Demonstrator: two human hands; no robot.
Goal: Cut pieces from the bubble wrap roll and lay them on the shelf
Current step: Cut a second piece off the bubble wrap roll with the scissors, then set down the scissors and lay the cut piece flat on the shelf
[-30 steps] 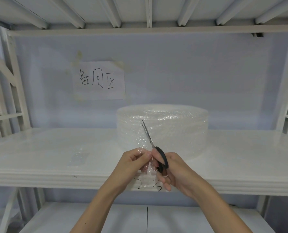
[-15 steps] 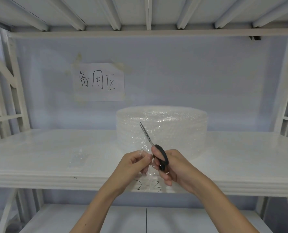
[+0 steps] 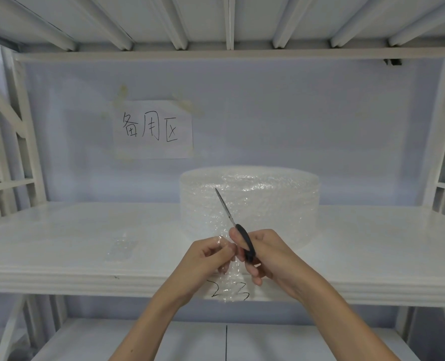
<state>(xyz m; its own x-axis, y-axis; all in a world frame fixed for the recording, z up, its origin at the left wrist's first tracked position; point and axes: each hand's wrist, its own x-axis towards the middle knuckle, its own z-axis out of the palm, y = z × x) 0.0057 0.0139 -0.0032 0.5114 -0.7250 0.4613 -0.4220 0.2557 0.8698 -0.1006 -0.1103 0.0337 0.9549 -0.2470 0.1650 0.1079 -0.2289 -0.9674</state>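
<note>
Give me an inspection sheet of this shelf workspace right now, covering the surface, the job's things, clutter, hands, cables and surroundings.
Surface: white shelf, glossy.
Job's things: bubble wrap roll lying flat at the shelf's middle; a loose strip of wrap hangs over the front edge; one cut piece lies flat to the left; scissors, black handles, blades closed and pointing up and away.
Clutter: nothing seen.
Hands: left hand pinches the strip; right hand holds the scissors.
Cables: nothing seen.
Surroundings: handwritten paper sign taped to the back wall; white rack frames on both sides; a lower shelf below.
</note>
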